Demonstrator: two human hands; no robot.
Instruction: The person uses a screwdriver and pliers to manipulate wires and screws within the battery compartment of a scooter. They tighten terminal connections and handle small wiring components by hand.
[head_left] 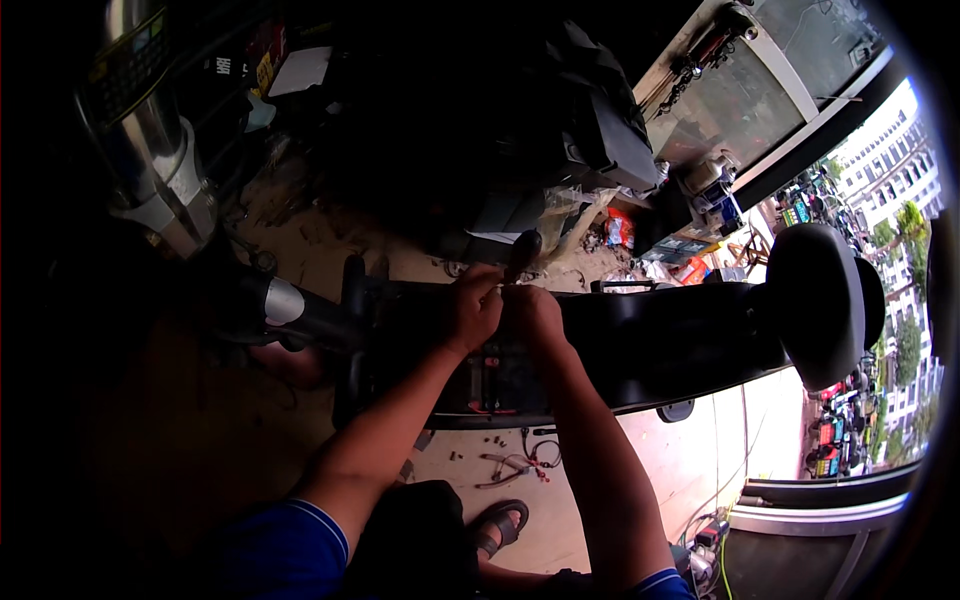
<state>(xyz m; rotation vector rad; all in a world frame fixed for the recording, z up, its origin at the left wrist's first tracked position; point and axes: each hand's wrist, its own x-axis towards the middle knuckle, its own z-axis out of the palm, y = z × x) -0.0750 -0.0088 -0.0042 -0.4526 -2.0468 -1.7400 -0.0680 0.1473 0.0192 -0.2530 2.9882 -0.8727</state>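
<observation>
You were at a close two-handed step over the middle of the scooter [650, 345], whose long black body lay across in front of you. Your left hand [477, 308] and right hand [533, 315] were drawn in side by side, fingers curled, close enough that they seemed to meet. A dark handle [524, 252] stuck up between them, pointing to the scooter's far side; whether one hand or both pinched it could not be told, and its lower end was hidden. The work looked like turning or forcing something with that handle, though shadow hid what it bore on. The next move seemed to call for a firm, steady grip and care around the red parts [490, 365] in the dark recess just nearer you on the scooter.

The pale floor [690, 435] ran under the scooter. On its near side lay loose cables [505, 470], by your sandal [495, 530]. Beyond its far side, clutter and a grey box [620, 145] stood in deep shade. Past the scooter's backrest [815, 305], the room opened onto a bright street with white buildings [895, 165].
</observation>
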